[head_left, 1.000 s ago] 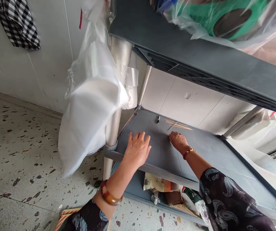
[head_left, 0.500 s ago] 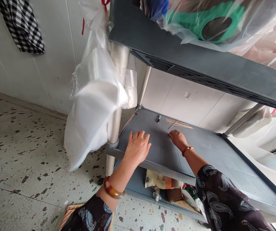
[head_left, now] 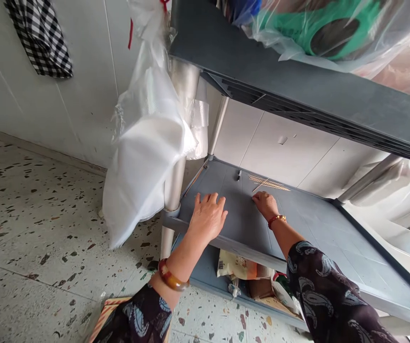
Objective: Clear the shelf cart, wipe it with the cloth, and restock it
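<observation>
My left hand (head_left: 209, 215) is held over the front left part of the grey shelf (head_left: 233, 214), palm down, fingers spread and holding nothing. Farther right, my right hand (head_left: 266, 205) is low over the same shelf with its fingers curled together. Whatever may be between those fingertips is hidden. Just beyond them several thin wooden sticks (head_left: 274, 185) lie in a loose bunch, one crossing the others. A small black-and-clear object, perhaps a marker (head_left: 239, 175), lies left of the sticks. More thin sticks (head_left: 195, 180) rest along the shelf's left edge.
A white plastic bag (head_left: 144, 157) hangs by the metal post (head_left: 174, 186) on my left. The upper shelf (head_left: 279, 81) overhangs, bearing a bagged green item (head_left: 290, 28). Packets (head_left: 235, 264) fill the bottom shelf. A checked cloth (head_left: 44, 43) hangs on the wall.
The view has shifted slightly, so the shelves and bag sit a little farther right in the picture. Both hands keep nearly the same pose over the shelf.
</observation>
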A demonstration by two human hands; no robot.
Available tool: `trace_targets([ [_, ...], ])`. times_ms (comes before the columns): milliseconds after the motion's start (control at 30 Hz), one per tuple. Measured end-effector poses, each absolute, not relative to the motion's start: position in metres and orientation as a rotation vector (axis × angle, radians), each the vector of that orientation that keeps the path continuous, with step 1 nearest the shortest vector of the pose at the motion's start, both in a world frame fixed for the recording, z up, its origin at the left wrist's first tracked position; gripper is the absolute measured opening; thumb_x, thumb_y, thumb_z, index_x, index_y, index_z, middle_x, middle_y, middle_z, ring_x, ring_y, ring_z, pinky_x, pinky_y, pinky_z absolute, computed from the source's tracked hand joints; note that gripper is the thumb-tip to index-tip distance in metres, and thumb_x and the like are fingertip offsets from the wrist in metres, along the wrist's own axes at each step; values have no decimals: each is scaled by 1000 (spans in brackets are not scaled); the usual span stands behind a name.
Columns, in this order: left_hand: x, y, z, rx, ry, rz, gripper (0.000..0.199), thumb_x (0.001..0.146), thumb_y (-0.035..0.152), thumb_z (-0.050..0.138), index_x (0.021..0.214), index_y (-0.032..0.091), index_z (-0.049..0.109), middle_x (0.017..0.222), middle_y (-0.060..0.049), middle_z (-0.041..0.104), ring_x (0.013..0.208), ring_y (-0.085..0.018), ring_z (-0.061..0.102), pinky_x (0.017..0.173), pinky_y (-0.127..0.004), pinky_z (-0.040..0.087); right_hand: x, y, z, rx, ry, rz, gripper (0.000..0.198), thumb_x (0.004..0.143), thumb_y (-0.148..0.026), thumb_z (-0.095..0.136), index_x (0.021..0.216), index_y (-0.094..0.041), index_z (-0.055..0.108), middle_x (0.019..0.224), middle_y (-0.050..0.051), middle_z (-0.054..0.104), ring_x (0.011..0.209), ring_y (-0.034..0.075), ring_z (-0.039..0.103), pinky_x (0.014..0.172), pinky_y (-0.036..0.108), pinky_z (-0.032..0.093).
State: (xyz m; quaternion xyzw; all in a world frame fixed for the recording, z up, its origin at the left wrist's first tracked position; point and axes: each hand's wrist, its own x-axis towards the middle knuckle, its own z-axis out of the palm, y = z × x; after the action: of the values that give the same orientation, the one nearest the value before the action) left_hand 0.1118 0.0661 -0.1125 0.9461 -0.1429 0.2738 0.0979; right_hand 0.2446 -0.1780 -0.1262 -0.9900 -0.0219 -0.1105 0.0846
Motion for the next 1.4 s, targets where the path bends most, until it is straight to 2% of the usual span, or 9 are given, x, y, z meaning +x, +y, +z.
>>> trace_targets([
  [167,111,67,-111,2798,-417,796,31,94,28,52,123,20,56,121,-12,62,113,-29,57,107,-57,37,235,-173,-121,-2918,-36,-344,21,92,-24,51,95,-16,70,106,12,69,95,22,64,77,28,44],
  [333,111,67,-112,2789,-420,782,31,94,28,52,123,20,57,122,-12,62,112,-29,58,107,-57,37,197,-162,-95,-2725,-142,-289,26,95,-30,42,93,-17,64,84,4,68,80,16,63,70,25,46],
  [467,112,67,-113,2766,-439,800,33,94,29,52,124,18,56,122,-13,61,111,-30,57,107,-60,36,145,-159,-58,-2289,-652,400,22,87,-39,60,83,-18,64,74,-1,63,67,12,57,63,24,46],
  [567,112,67,-114,2748,-441,790,33,94,28,51,124,18,57,122,-13,61,113,-30,56,108,-60,36,135,-158,-40,-2028,-916,895,33,78,-43,74,99,-18,71,91,4,71,82,15,64,76,29,52],
  [800,110,67,-111,2766,-429,776,30,94,28,51,121,18,58,118,-14,60,113,-30,56,108,-60,36,251,-126,-82,-2716,-424,-59,44,97,-32,43,137,-18,55,139,12,58,119,23,60,103,38,46],
  [933,108,69,-110,2781,-426,768,27,93,29,52,117,18,58,114,-12,60,109,-29,57,107,-60,38,306,-107,-113,-2847,-347,-95,57,99,-35,37,151,-10,36,159,19,31,143,29,39,114,43,35],
  [1000,107,69,-110,2788,-420,766,26,93,30,52,116,18,58,112,-12,60,107,-29,57,106,-60,39,316,-104,-120,-2902,-330,-74,57,99,-39,36,148,-9,40,159,21,31,145,31,35,114,45,34],
  [1200,108,69,-110,2774,-435,764,27,94,30,51,118,18,58,111,-12,61,106,-30,58,105,-60,38,303,-126,-123,-3040,-339,-120,40,100,-39,38,113,-14,67,124,18,65,118,28,61,96,37,45],
  [1400,111,67,-113,2766,-452,767,29,95,29,50,119,16,57,112,-13,61,107,-30,58,105,-60,37,300,-142,-115,-3097,-303,-187,42,101,-42,36,105,-16,69,110,13,71,104,25,66,85,32,47],
])
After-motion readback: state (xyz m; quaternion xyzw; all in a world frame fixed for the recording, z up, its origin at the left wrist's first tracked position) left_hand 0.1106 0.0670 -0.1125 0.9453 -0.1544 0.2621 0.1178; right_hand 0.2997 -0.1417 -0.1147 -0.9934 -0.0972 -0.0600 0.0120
